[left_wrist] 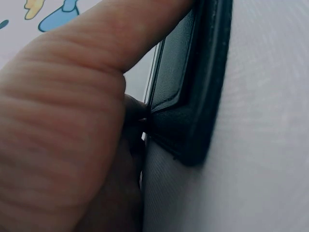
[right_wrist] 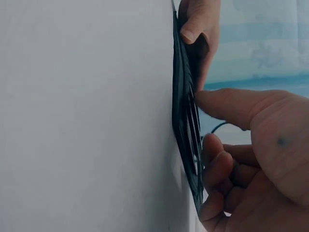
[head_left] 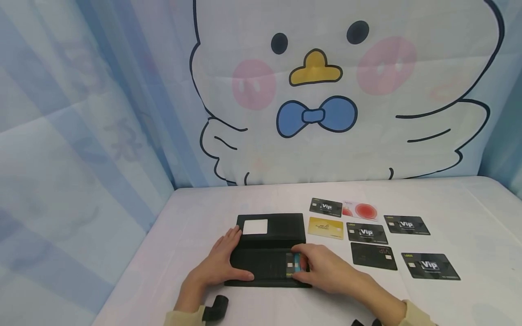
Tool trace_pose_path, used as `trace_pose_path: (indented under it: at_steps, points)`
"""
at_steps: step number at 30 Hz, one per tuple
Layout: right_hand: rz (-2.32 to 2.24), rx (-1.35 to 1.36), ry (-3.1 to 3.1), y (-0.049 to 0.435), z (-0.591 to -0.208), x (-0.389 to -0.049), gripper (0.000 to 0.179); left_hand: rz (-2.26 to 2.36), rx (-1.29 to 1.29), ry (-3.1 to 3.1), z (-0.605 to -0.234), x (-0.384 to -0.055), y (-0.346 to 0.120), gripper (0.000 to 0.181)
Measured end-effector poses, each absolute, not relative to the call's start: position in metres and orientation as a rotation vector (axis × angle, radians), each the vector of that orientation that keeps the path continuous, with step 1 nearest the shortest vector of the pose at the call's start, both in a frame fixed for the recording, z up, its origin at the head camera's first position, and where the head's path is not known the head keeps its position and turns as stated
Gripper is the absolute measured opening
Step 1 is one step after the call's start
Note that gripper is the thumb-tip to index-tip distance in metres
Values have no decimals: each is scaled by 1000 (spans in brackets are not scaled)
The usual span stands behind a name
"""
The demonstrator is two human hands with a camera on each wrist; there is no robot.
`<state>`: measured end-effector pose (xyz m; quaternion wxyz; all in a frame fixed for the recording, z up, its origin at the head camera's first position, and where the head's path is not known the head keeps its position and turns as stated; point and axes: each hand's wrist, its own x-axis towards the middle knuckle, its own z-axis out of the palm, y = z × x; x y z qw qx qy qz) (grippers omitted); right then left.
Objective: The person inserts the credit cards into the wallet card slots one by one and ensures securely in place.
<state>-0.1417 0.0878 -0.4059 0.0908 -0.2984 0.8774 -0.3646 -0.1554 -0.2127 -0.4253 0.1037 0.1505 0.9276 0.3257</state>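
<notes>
A black bifold wallet (head_left: 261, 260) lies spread out on the table, a white patch (head_left: 255, 227) on its upper half. My left hand (head_left: 220, 260) rests along its left side, thumb extended over the lower panel; the left wrist view shows that thumb across the wallet edge (left_wrist: 176, 72). At the lower panel's right end, my right hand (head_left: 328, 269) pinches a blue card (head_left: 297, 261) between thumb and fingers. Beside it a dark card (head_left: 289, 262) shows in the slots. From the side, the right wrist view shows layered slots in the wallet (right_wrist: 179, 92); the card itself is hard to make out there.
Right of the wallet lie several loose cards: black VIP cards (head_left: 367, 233), a gold card (head_left: 325, 227), a white card with a red circle (head_left: 360, 210) and a plain dark card (head_left: 373, 256). A cartoon-printed curtain (head_left: 314, 154) hangs behind the white table (head_left: 163, 276).
</notes>
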Motion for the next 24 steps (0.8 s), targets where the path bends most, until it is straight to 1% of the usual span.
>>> trace_pose_path:
  at_steps: [14, 24]
  points:
    - [-1094, -874, 2636, 103, -403, -143, 57, 956, 423, 2731, -425, -157, -211, 121]
    - [-1064, -846, 2674, 116, -399, -146, 57, 961, 416, 2723, -424, -156, -211, 121]
